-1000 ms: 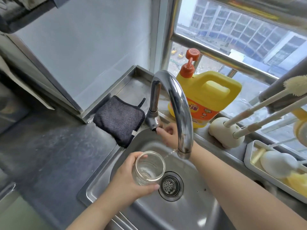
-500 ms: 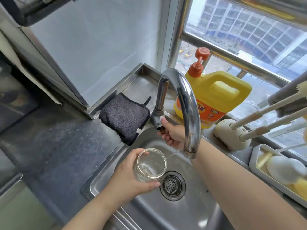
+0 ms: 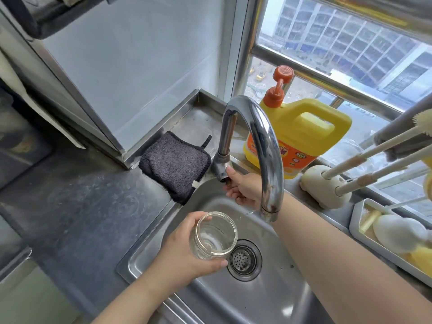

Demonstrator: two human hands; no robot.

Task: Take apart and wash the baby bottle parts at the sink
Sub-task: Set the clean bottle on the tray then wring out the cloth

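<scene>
- Clear, round, wide-mouthed baby bottle body (image 3: 214,237), tilted over the stainless sink (image 3: 268,298), just left of the perforated drain strainer (image 3: 244,259).
- Left hand (image 3: 184,253) wrapped around the bottle.
- Right hand (image 3: 243,189) behind the curved chrome faucet (image 3: 261,141), fingers curled at its base.
- Dark terry cloth (image 3: 175,163) left of the faucet.
- Yellow detergent jug (image 3: 301,134), orange pump, label unreadable, behind the faucet at the window.

We see the left hand (image 3: 187,256) gripping a clear bottle (image 3: 214,236) over the sink (image 3: 268,295), just left of the drain (image 3: 244,260). The right hand (image 3: 243,189) holds the tap (image 3: 261,146) base. A dark cloth (image 3: 175,164) lies far left; a yellow jug (image 3: 301,134) stands behind.
</scene>
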